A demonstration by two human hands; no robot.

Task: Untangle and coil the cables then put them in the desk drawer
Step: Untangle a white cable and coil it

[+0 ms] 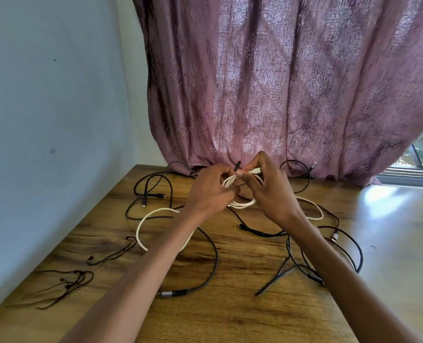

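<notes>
1. Head view, centre: the left hand [209,186] and the right hand [267,186] meet above the desk [230,305], near its far edge.
2. Left hand: fingers curled round a small coil of the white cable [242,203]; the loops pass through the fist and hang out at 5 o'clock from it.
3. Right hand: thumb and fingers pinch the white cable's plug end at 12 o'clock of the coil, beside a small black loop [237,166] that stands up between the two hands. Which hand holds that loop cannot be told.
4. Loose white cable: one long loop lies on the desk at 8 o'clock from the hands and passes under the left forearm; another arc lies at 3 o'clock, beside the right wrist.
5. Black cables [153,186]: a tangle at 9 o'clock from the hands; further strands cross under the right forearm at 5 o'clock.
6. A thick grey cable with a metal plug [172,293] lies at 6 o'clock, under the left forearm.
7. Thin dark cords [66,285] lie at 8 o'clock, near the desk's left edge, well apart from the hands.
8. Background: a mauve curtain [279,82] at 12 o'clock, a pale wall [57,95] at 10 o'clock.
</notes>
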